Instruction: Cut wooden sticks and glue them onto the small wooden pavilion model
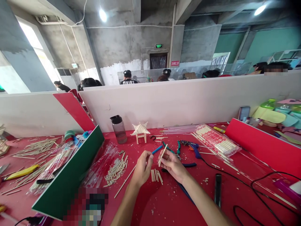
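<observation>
My right hand pinches a short pale wooden stick, tilted upright between thumb and fingers. My left hand is closed, fingertips together, just left of it. A blue pen-like rod shows beside the left fingertips; I cannot tell whether they grip it. Several short sticks lie in a row on the red table below the hands. A long thin stick runs behind the left wrist. A small stick-built pavilion with a peaked roof stands beyond the hands.
A pile of cut sticks and plastic wrapping lie left, beside a green divider. A dark bottle stands behind. To the right are a blue glue gun, its black cable, pliers, bagged sticks and a black-handled tool.
</observation>
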Tool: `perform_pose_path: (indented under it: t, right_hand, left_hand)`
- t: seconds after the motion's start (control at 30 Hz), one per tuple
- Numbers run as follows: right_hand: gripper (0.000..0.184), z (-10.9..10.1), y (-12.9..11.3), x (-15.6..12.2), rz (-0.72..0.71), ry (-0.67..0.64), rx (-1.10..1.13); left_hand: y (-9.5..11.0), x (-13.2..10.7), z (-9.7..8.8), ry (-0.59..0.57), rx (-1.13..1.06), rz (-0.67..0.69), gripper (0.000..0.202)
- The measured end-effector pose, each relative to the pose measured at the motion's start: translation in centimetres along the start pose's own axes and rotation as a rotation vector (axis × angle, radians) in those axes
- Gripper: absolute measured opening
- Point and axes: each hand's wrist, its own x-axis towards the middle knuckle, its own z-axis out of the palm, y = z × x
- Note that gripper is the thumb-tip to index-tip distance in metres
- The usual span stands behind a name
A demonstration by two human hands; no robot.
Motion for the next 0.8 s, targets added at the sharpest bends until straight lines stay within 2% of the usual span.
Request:
perform_pose_path:
  t: [0.1, 0.23, 0.37, 0.53, 0.8]
  right_hand:
    - [0.034, 0.06, -0.26, 0.04, -0.018, 0.013, -0.019]
    - [0.036, 0.24, -0.45, 0.16, -0.03, 0.031, -0.029]
    - [0.036, 0.41, -0.4, 0.32, -0.043, 0.039, -0.064]
    - [0.04, 0.55, -0.41, 0.23, -0.052, 0.074, -0.059]
    - [0.041, 0.66, -0.43, 0.39, -0.113, 0.152, -0.055]
  left_hand:
    - [0.15, 0.01, -0.48, -0.045, 0.099, 0.037, 0.032]
    - [0.8, -0.1, -0.49, -0.121, 0.084, 0.098, 0.023]
    - [0.78, -0.09, -0.19, -0.105, 0.086, 0.092, 0.017]
    - [0.2, -0.03, -0.03, -0.081, 0.133, 0.105, 0.02]
    - [-0.09, -0.18, 0.02, -0.118, 0.292, 0.158, 0.019]
